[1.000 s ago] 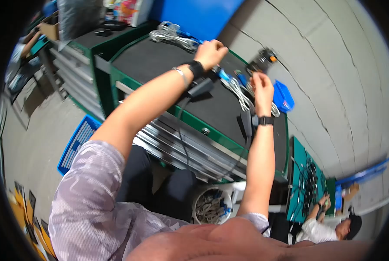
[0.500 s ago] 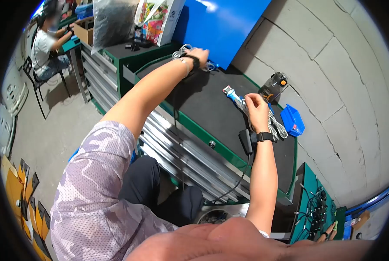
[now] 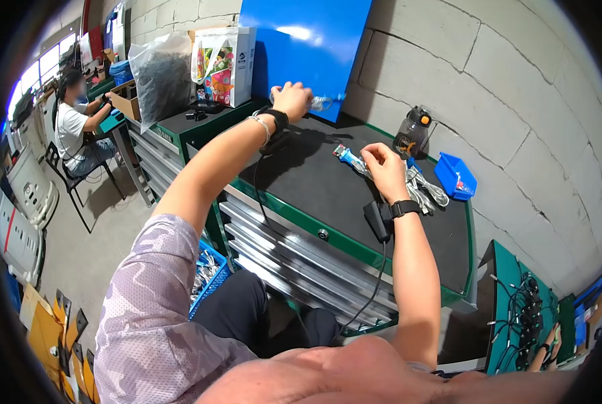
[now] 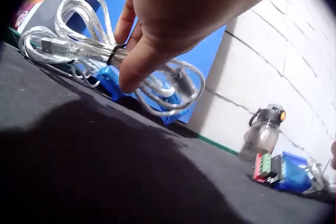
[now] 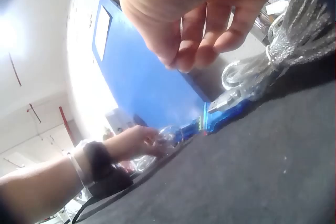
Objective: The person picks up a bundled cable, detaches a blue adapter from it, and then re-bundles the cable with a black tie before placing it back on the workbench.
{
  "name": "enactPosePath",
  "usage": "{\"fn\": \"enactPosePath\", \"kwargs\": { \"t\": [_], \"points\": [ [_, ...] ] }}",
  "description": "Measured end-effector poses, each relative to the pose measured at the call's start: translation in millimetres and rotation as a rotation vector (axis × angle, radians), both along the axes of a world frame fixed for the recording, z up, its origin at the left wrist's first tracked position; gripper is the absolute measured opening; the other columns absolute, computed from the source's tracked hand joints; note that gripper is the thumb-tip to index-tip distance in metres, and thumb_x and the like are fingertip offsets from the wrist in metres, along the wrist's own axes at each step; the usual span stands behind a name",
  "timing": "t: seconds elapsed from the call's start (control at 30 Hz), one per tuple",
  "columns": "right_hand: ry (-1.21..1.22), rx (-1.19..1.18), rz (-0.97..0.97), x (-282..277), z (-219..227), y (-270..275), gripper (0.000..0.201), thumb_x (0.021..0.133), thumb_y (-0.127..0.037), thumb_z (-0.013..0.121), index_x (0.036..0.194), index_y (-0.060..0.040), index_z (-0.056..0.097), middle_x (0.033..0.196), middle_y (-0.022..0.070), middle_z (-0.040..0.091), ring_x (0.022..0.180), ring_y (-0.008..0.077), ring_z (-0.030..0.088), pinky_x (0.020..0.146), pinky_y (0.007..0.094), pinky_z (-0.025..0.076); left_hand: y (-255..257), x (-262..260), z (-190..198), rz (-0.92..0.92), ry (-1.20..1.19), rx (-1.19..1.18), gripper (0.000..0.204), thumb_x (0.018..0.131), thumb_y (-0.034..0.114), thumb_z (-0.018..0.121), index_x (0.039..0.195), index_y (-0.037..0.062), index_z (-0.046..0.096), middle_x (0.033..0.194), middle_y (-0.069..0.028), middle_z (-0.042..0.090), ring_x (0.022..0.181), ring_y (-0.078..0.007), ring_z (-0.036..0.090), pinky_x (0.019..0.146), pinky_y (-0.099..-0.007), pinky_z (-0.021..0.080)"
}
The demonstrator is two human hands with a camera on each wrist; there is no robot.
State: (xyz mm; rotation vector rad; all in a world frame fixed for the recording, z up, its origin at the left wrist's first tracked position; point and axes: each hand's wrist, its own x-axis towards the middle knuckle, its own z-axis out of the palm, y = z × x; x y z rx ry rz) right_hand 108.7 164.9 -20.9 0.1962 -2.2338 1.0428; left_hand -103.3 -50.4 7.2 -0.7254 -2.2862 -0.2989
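My left hand [image 3: 293,101] pinches a tied coil of silver USB cable [image 4: 86,50] between thumb and fingers, near its black tie. Blue connectors [image 4: 170,109] hang at the coil's lower side, close over the dark mat, with the blue panel behind. My right hand [image 3: 387,172] hovers above a second silver cable bundle [image 3: 418,185], its fingers loosely bent and nothing showing between them. That bundle's blue connector [image 4: 294,175] carries a green terminal block [image 4: 266,165] and points toward the left hand in the head view.
A dark bottle [image 3: 412,131] and a small blue bin [image 3: 455,176] stand along the wall side of the cabinet top. At the far left are a printed bag [image 3: 223,64] and a grey plastic bag [image 3: 169,84]. A blue basket [image 3: 210,293] of cables sits below.
My left hand has gone from above the mat's middle to the cable coil at the back left and taken hold of it. The right hand stays over its bundle; the head view has shifted.
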Motion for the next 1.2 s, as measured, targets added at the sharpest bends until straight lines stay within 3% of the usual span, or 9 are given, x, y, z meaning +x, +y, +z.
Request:
{"fn": "enactPosePath", "kwargs": {
  "t": [0.03,0.1,0.2,0.33,0.47,0.6,0.77,1.03,1.2],
  "points": [
    [-0.018,-0.032,0.015,-1.6,-1.2,0.7,0.016,0.085,-0.016,0.065,0.090,-0.0014,0.067,0.079,0.0073,0.069,0.073,0.0140,0.066,0.069,0.0280,0.051,1.9,14.1,18.2,-0.051,-0.089,0.098,0.023,0.079,0.028,0.069,0.099,0.0184,0.067,0.095,-0.0051,0.061,0.100,-0.0228,0.056,0.086,-0.0477,0.037],
    [0.006,-0.027,0.023,-6.1,-6.5,4.3,0.017,0.086,-0.017,0.065,0.092,-0.0016,0.067,0.078,0.0063,0.069,0.071,0.0124,0.065,0.067,0.0275,0.051,2.7,10.9,43.6,-0.481,-0.558,0.389,0.028,0.082,0.036,0.071,0.099,0.0143,0.066,0.086,-0.0004,0.058,0.091,-0.0139,0.055,0.081,-0.0356,0.040],
    [-0.018,-0.332,0.259,-9.2,-5.2,4.6,0.025,0.095,-0.025,0.059,0.104,-0.0017,0.064,0.084,0.0033,0.067,0.072,0.0090,0.060,0.066,0.0252,0.048,11.5,51.8,68.4,-0.758,-0.878,0.651,0.030,0.087,0.040,0.068,0.097,0.0111,0.063,0.081,0.0037,0.055,0.084,-0.0073,0.053,0.077,-0.0271,0.041],
    [-0.016,-0.579,0.184,-1.8,7.6,7.1,0.041,0.100,-0.039,0.047,0.119,-0.0048,0.056,0.104,0.0057,0.063,0.090,0.0105,0.058,0.076,0.0256,0.046,32.5,57.5,55.6,-1.063,-1.186,0.767,0.025,0.092,0.036,0.064,0.096,0.0114,0.061,0.082,0.0047,0.056,0.076,-0.0049,0.052,0.078,-0.0257,0.044],
    [-0.137,-0.774,0.372,1.0,8.4,5.7,0.047,0.099,-0.044,0.047,0.122,-0.0041,0.054,0.105,0.0053,0.063,0.094,0.0133,0.058,0.081,0.0284,0.045,59.0,71.8,26.8,-1.045,-1.167,0.741,0.032,0.084,0.033,0.074,0.097,0.0070,0.061,0.081,0.0036,0.057,0.069,-0.0039,0.048,0.069,-0.0218,0.044],
    [-0.149,-0.501,0.292,-2.5,0.2,1.3,0.035,0.094,-0.021,0.062,0.118,0.0012,0.052,0.100,0.0073,0.063,0.089,0.0105,0.059,0.077,0.0245,0.047,78.1,92.6,3.8,-0.916,-0.935,0.632,0.041,0.078,0.035,0.079,0.096,0.0025,0.062,0.083,0.0003,0.060,0.073,-0.0064,0.051,0.063,-0.0214,0.040],
    [-0.146,-0.669,0.352,-6.2,-1.9,9.5,0.025,0.098,-0.018,0.053,0.114,0.0015,0.051,0.100,0.0095,0.064,0.089,0.0128,0.062,0.077,0.0261,0.050,75.8,81.6,-11.3,-1.132,-1.192,0.777,0.041,0.098,0.039,0.050,0.108,0.0022,0.064,0.095,-0.0007,0.060,0.067,-0.0057,0.046,0.063,-0.0210,0.040],
    [-0.148,-0.691,0.401,-9.5,-5.5,12.2,0.032,0.101,-0.022,0.047,0.125,-0.0012,0.050,0.111,0.0074,0.062,0.103,0.0159,0.060,0.087,0.0292,0.049,66.1,88.3,-10.2,-1.129,-1.177,0.696,0.040,0.096,0.041,0.054,0.102,0.0034,0.065,0.083,0.0039,0.057,0.072,-0.0052,0.050,0.068,-0.0206,0.042],
    [-0.119,-0.649,0.371,-4.6,-1.3,1.9,0.034,0.100,-0.018,0.049,0.128,0.0018,0.047,0.109,0.0075,0.062,0.097,0.0107,0.058,0.085,0.0250,0.046,67.8,90.8,-14.0,-1.099,-0.932,0.534,0.029,0.096,0.032,0.057,0.093,0.0042,0.064,0.080,0.0031,0.061,0.071,-0.0053,0.050,0.067,-0.0221,0.043]
  ]
}}
